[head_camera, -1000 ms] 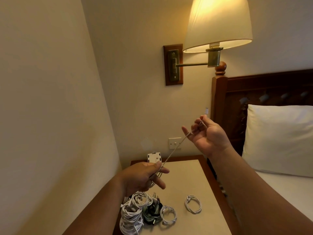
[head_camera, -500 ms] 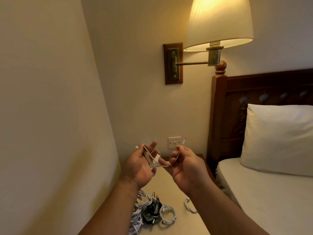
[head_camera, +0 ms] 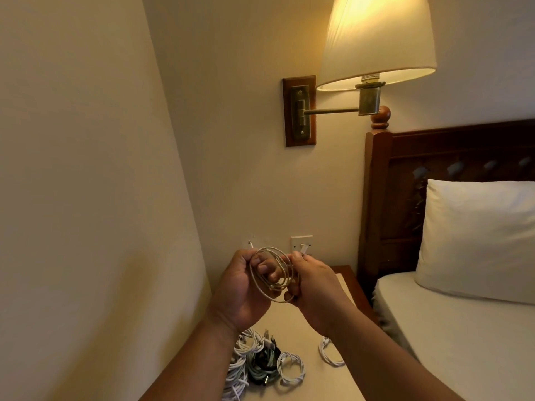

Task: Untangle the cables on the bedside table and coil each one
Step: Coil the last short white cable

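cable pile (head_camera: 260, 367) partly behind left forearm (head_camera: 199, 358)

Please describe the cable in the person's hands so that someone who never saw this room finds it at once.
Below the lit wall lamp, above the bedside table, the left hand and right hand meet. The pale cable sits between them in loose loops. Unlike the cable pile and the lone white coil on the table, it is held in the air.
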